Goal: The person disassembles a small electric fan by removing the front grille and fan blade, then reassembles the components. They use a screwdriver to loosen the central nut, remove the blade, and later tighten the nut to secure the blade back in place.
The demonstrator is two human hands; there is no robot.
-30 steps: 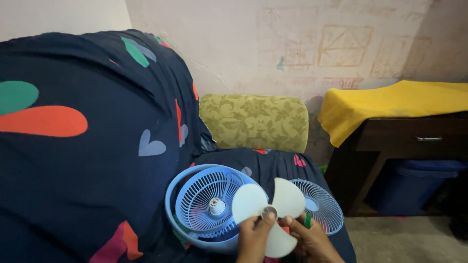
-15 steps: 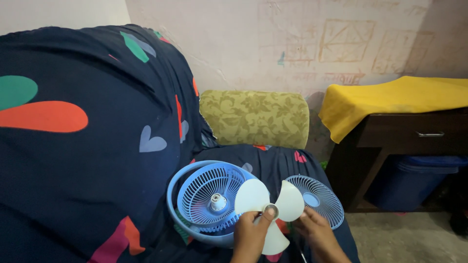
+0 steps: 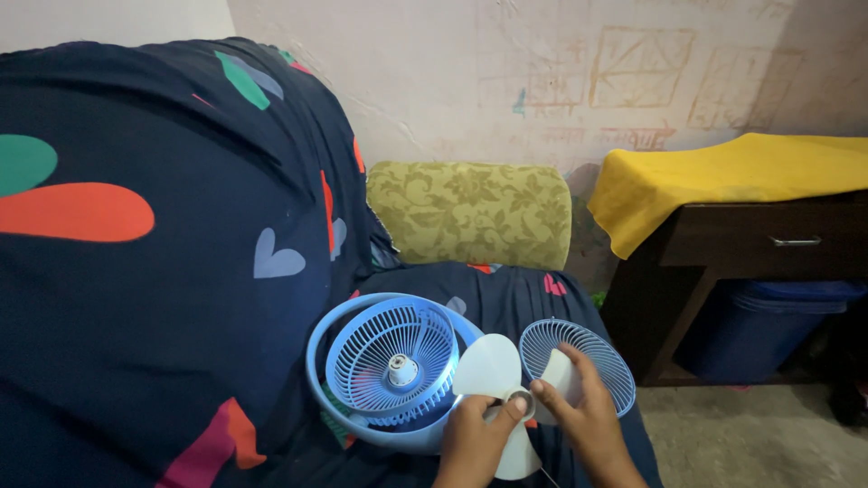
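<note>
A white three-bladed fan propeller [image 3: 493, 370] is held low in the middle of the view. My left hand [image 3: 475, 443] pinches its hub from below, and my right hand [image 3: 588, 420] grips a blade on the right side. Just left of the propeller lies the blue fan body [image 3: 391, 361] with its rear grille and bare motor shaft showing. A loose blue front grille [image 3: 597, 357] lies behind my right hand on the dark sofa seat.
A dark blue sofa cover [image 3: 136, 271] with coloured shapes fills the left. An olive patterned armrest [image 3: 470, 212] sits behind the fan. A dark wooden cabinet [image 3: 768, 244] under a yellow cloth [image 3: 723, 176] stands at right, with a blue tub [image 3: 778, 325] beneath.
The propeller and both hands have stayed over the fan parts; my right hand has shifted up onto a blade. The view has moved slightly.
</note>
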